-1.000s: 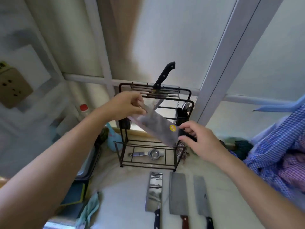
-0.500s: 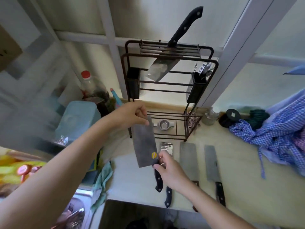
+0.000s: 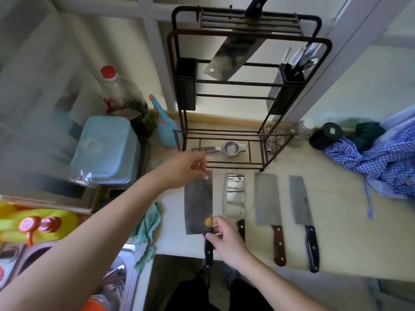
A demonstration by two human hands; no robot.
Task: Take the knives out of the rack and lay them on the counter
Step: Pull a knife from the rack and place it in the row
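A dark cleaver (image 3: 198, 205) with a yellow sticker lies flat at the left end of a row on the pale counter (image 3: 350, 223). My left hand (image 3: 186, 170) pinches the blade's far tip. My right hand (image 3: 224, 237) grips its black handle near the counter's front edge. Three more cleavers lie to the right: a shiny one (image 3: 234, 198), a brown-handled one (image 3: 268, 202) and a black-handled one (image 3: 301, 204). The dark wire rack (image 3: 323, 44) stands behind, with one cleaver (image 3: 233, 56) still slotted in its top.
A strainer (image 3: 229, 148) lies on the rack's base. A blue tub (image 3: 105, 149), a red-capped bottle (image 3: 116, 86) and a teal cloth (image 3: 147, 230) sit left. A blue checked cloth (image 3: 386, 162) and a black jar (image 3: 325, 135) sit right. A sink (image 3: 67, 277) is at lower left.
Both hands have carried the stickered cleaver from in front of the rack down to the counter, turned it lengthwise and lowered it beside the shiny cleaver.
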